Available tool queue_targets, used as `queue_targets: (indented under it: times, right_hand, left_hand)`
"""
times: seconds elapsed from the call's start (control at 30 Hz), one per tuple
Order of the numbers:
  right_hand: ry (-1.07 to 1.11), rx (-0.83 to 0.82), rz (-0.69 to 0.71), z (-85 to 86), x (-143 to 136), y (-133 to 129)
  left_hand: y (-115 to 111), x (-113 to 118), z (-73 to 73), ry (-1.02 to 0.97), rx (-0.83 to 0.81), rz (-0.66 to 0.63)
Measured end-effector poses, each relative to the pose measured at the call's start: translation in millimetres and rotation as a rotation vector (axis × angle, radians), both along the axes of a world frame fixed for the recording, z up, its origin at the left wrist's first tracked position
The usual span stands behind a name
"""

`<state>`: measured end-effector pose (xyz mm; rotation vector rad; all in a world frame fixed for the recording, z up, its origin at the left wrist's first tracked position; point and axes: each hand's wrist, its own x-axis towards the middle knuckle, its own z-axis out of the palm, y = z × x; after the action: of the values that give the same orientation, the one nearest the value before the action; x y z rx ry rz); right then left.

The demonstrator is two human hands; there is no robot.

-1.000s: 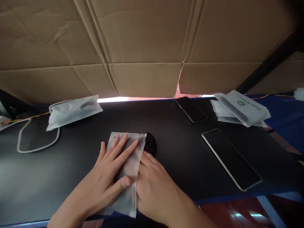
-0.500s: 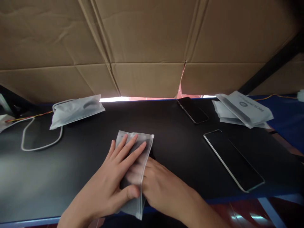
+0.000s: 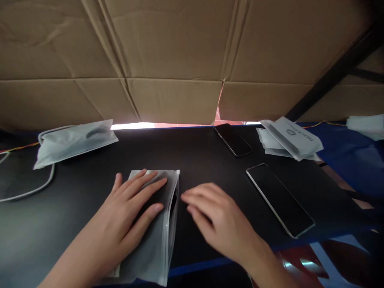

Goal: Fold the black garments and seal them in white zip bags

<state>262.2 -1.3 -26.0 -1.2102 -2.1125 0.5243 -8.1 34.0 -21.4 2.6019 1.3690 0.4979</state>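
Note:
A frosted zip-lock bag [image 3: 151,240] lies on the black tabletop, its zip edge facing right. Along that edge the mouth gapes a little, with something dark showing in the gap. My left hand [image 3: 129,216] rests flat on the bag with fingers spread, pressing its upper part. Just right of the mouth hovers my right hand [image 3: 219,216], apart from the bag. Its fingers are loosely bent, the thumb stands slightly away from them, and nothing shows between them.
Two dark phones, a larger one [image 3: 279,200] and a smaller one [image 3: 233,139], lie to the right. Printed frosted bags [image 3: 292,138] are stacked beyond them. A filled frosted bag [image 3: 76,142] and white cable [image 3: 45,186] sit at left. Cardboard [image 3: 174,100] walls the back.
My right hand has come out of the bag's mouth to the right. The bag now lies flatter and nearer, with my left hand still on it. The view has shifted slightly right.

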Motion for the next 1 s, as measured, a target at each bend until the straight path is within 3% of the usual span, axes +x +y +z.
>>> queue_targets:
  times: [0.1,0.23,0.43,0.63,0.77,0.87,1.0]
  right_hand:
    - [0.059,-0.173,-0.221,4.7,4,14]
    - [0.079,-0.208,-0.278,10.2,-13,35]
    - [0.11,-0.298,-0.293,8.5,-33,43]
    - [0.131,-0.376,-0.213,11.3,-46,6]
    - [0.037,-0.496,-0.04,7.3,-54,-32]
    - [0.011,-0.488,0.035,4.1,-44,-42]
    - [-0.025,-0.245,-0.147,-2.5,-7,-37]
  left_hand:
    - [25,24,14.8,-0.011,0.013,0.011]
    - [58,47,28.7,0.03,-0.111,-0.001]
    - [61,53,27.1,-0.07,-0.199,-0.053]
    - [64,47,20.6,-0.192,-0.068,0.08]
    - [75,43,18.6,-0.176,-0.006,0.135]
    - [63,42,27.5,-0.122,0.016,0.136]
    - [14,36,36.3,-0.035,0.107,0.177]
